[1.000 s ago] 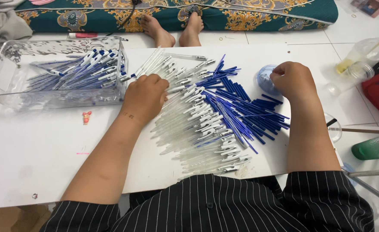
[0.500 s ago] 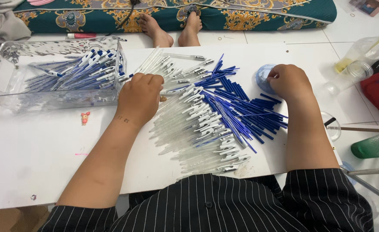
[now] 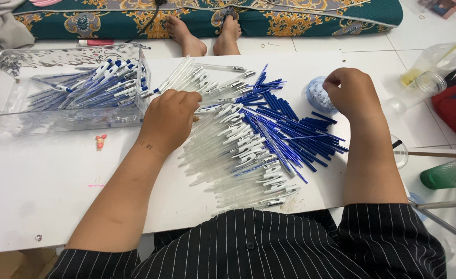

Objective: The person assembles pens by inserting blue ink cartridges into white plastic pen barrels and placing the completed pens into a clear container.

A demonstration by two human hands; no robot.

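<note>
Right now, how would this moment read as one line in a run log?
left hand: curled on clear pen barrels | right hand: closed beside round blue container | blue refills: heaped between hands | clear box: holds assembled pens

Your left hand [image 3: 168,120] lies knuckles-up with fingers curled under, forearm angled in from lower left, while your right hand [image 3: 353,93] is bunched into a loose fist, its forearm running nearly straight forward.
</note>
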